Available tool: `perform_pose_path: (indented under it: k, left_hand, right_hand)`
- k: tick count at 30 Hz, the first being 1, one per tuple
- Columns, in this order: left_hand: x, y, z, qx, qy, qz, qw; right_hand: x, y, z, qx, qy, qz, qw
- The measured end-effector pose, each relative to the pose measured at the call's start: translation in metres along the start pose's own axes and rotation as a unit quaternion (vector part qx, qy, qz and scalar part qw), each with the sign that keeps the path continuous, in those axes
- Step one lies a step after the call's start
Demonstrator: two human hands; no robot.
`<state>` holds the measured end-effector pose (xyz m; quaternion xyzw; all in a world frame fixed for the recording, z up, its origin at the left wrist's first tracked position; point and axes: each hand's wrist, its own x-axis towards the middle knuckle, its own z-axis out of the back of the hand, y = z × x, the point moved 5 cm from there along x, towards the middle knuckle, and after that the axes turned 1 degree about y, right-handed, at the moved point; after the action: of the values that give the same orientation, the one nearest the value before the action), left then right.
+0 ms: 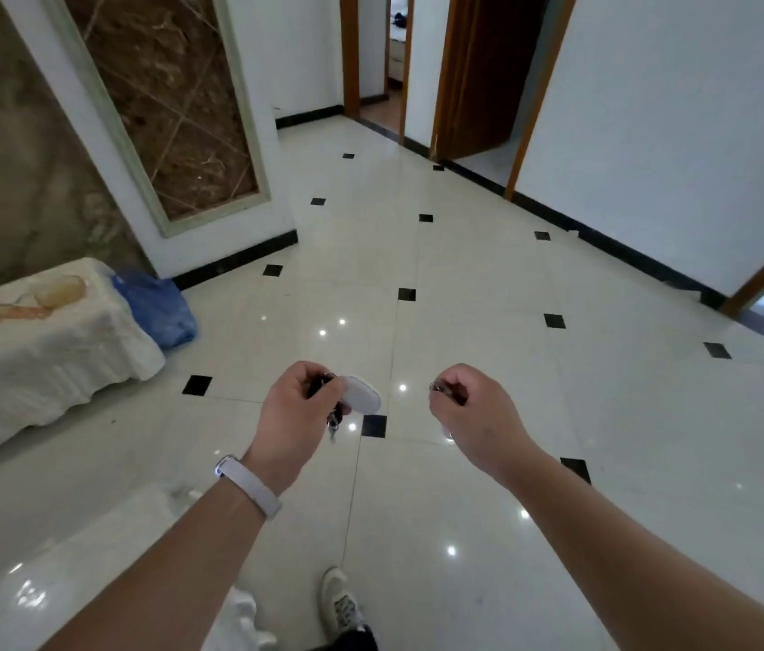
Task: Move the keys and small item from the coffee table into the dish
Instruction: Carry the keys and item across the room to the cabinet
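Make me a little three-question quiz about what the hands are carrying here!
1. True or false: the left hand holds a white oval tag with dark keys hanging below it.
2. Which wrist wears the pale band? A) left B) right C) both
3. Fill in: the right hand pinches a small ____ ring.

Key: 1 true; 2 A; 3 metal. No dish shows in this view; both hands are over the tiled floor.

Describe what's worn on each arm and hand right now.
Both forearms are bare, no sleeves or gloves. The left wrist carries a slim white wristband with a small lit spot at its edge. The right hand and its wrist wear nothing visible.
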<state>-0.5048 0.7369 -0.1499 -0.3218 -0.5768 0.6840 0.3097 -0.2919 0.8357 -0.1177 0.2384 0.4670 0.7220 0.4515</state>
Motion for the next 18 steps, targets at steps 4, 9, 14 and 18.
perform_pose_path:
  k: [4,9,14,18]
  left_hand:
    - [0.069,0.000,0.043,0.003,-0.022,0.007,1.000]
    - [0.141,-0.010,0.103,-0.004,-0.055,-0.004,0.998]
    - [0.188,-0.011,0.154,-0.004,-0.110,-0.006,0.994]
    - [0.222,-0.008,0.191,-0.003,-0.152,0.001,0.988]
  right_hand:
    - [0.076,0.036,-0.045,-0.012,0.030,0.030,0.999]
    - [0.154,0.081,-0.099,0.000,0.056,0.070,0.996]
    - [0.210,0.111,-0.146,0.006,0.101,0.083,0.991]
    - [0.261,0.134,-0.184,0.005,0.142,0.098,0.985]
